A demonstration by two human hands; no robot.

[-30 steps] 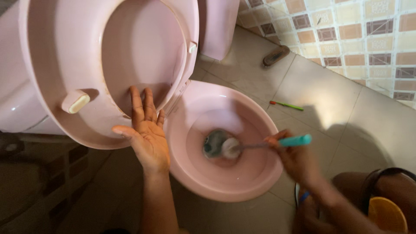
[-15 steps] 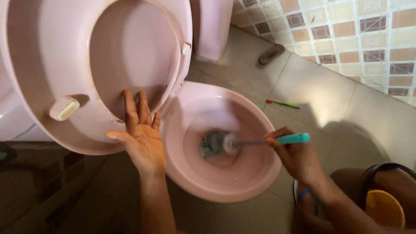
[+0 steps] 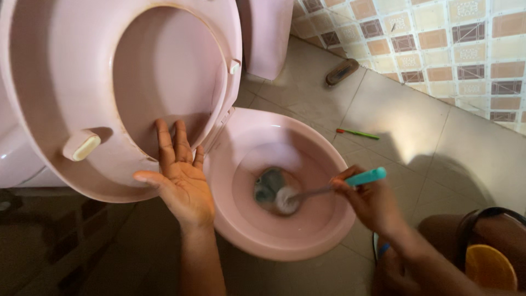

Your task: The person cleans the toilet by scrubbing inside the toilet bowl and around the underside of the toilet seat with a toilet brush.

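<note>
Left hand, fingers spread flat, palm up against the raised pink seat, glossy plastic, oval. Right hand, fingers pinching the teal handle of the toilet brush; wire shaft, pale bristle head at bowl centre. Pink ceramic toilet bowl, smooth, rounded. Grey tiled floor; patterned wall tiles at 1 o'clock. Green toothbrush on floor at 2 o'clock of bowl.

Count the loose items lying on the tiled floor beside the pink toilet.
2: a dark scrubbing brush near the patterned wall, and a thin green stick right of the toilet bowl. Others may lie out of view.
</note>
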